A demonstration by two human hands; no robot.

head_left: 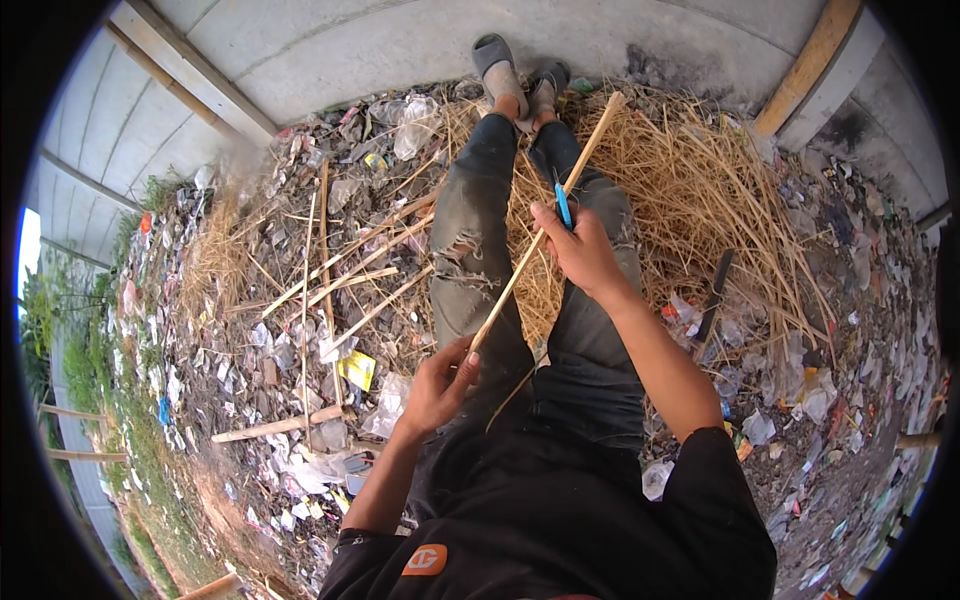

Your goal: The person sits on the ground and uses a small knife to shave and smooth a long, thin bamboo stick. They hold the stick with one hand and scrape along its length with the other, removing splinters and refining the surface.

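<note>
A long pale bamboo strip (527,258) slants across my lap, from my left hand up and to the right between my shins. My left hand (440,388) grips its near, lower end, with the thumb pressed along it. Farther up, my right hand (580,250) is closed on a small blue knife (563,205), which lies against the strip; its thin tip points away from me. The fingers of my right hand partly hide the knife's handle and the strip beneath. A thin curved sliver (512,396) rests on my trousers near the left hand.
Straw-like bamboo shavings (700,200) are heaped beside my right leg. Several bamboo strips (325,270) and a thicker stick (280,424) lie at left among scattered plastic litter. A dark flat bar (714,300) lies at right. A concrete wall (400,45) stands beyond my feet.
</note>
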